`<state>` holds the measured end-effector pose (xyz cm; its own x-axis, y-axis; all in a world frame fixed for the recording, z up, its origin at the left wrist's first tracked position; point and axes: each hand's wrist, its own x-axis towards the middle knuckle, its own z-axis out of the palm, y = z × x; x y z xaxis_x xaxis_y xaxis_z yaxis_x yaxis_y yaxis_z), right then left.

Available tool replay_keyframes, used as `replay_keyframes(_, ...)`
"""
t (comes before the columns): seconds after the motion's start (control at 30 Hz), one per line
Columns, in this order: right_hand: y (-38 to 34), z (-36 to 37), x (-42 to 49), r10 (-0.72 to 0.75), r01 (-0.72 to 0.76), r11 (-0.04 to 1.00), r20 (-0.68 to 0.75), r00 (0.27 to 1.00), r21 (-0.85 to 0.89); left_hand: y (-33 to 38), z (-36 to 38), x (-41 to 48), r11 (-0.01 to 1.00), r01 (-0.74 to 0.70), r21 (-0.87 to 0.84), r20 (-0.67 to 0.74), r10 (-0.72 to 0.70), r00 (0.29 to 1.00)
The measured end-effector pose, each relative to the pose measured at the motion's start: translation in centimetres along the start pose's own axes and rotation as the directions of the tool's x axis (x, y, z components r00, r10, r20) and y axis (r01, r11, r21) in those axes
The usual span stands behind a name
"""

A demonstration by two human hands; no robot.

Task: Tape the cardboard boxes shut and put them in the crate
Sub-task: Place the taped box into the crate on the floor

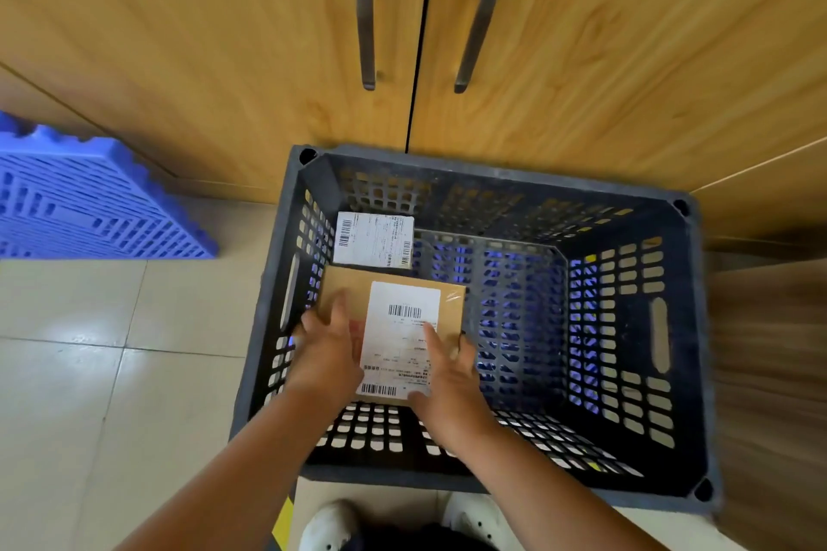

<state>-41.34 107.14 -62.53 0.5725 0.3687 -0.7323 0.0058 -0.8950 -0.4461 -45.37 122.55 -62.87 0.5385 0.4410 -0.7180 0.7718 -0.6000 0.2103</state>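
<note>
The left hand [326, 353] and the right hand [452, 394] grip the cardboard box [344, 284] by its two sides, low inside the black crate [492, 168] near its left wall; released unevenly, it may tip against the labelled box [373, 239] behind it.

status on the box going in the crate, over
In black crate, left hand and right hand grip labelled cardboard box. Behind it, second labelled box in far-left corner. Nothing seen blocking.

There was one crate [492, 168]. Inside it were two boxes: a far box [373, 239] and a near box [347, 284]. Over it were two hands: left hand [326, 353], right hand [452, 389]. Behind it were two door handles [366, 20] [478, 25]; left of it, one blue pallet [89, 201].
</note>
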Motion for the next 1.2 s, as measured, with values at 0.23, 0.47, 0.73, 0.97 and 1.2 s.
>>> replay_keyframes(0.23, 0.4, 0.6, 2.7, 0.024, -0.016, 0.995, 0.072, 0.997, -0.103, -0.5, 1.8, 3.1, 0.953, -0.055, 0.298, -0.025, 0.066, 0.998)
replay_keyframes(0.47, 0.4, 0.7, 2.2, 0.033, -0.017, 0.99, 0.106, 0.994, -0.143, -0.6, 1.9, 2.1, 0.975, -0.013, 0.22, 0.034, 0.006, 0.999)
replay_keyframes(0.73, 1.1, 1.3, 1.8, 0.034, -0.005, 0.982, 0.149, 0.988, -0.188, -1.0, 2.4, 0.8, 0.99, 0.022, 0.142, 0.083, -0.034, 0.996)
replay_keyframes(0.97, -0.3, -1.6, -0.6, -0.059, 0.068, 0.945, 0.037, 0.998, -0.321, -0.1, 0.1, -2.3, 0.961, -0.181, 0.21, -0.016, 0.188, 0.982)
replay_keyframes(1.2, -5.3, -7.9, -9.4, -0.173, 0.148, 0.9, -0.025, 0.985, -0.41, 4.0, -7.0, -11.3, 0.933, -0.248, 0.262, -0.009, 0.259, 0.966)
